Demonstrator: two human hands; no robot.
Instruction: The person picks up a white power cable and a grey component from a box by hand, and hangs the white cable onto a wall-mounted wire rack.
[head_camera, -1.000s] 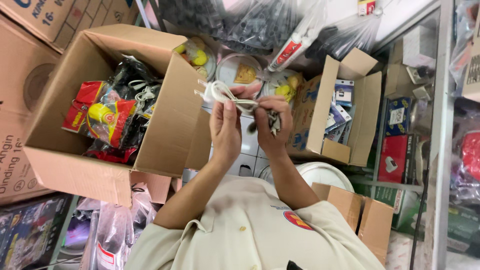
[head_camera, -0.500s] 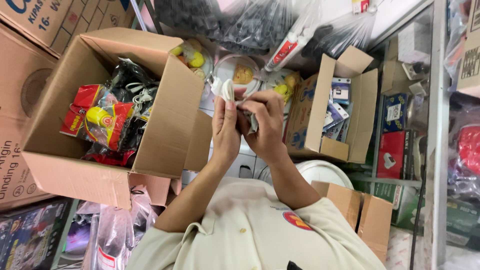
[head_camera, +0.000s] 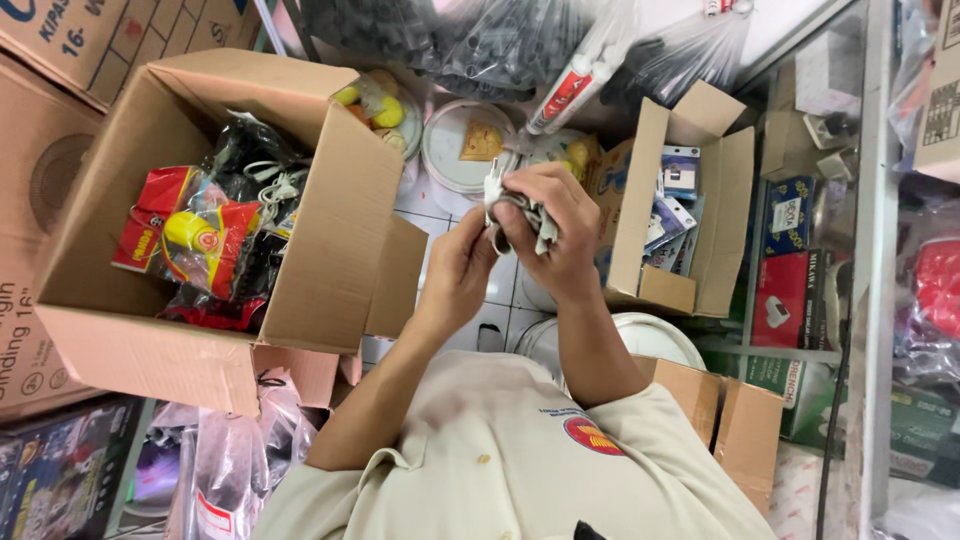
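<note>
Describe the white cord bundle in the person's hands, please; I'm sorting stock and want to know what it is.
The white cord bundle is a pale, plastic-sheathed cable gathered into a tight wad, with a white plug end poking up at its top left. It is held in the air over the tiled floor, between two open cardboard boxes. The right hand wraps over it from the right; the left hand pinches it from below. Its length is hidden.

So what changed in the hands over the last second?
The white cord with its plug, earlier stretched in a loose loop between both hands, is now gathered into a tight bundle. The right hand closes over it; the left hand holds it from below. The large open cardboard box stayed put.
</note>
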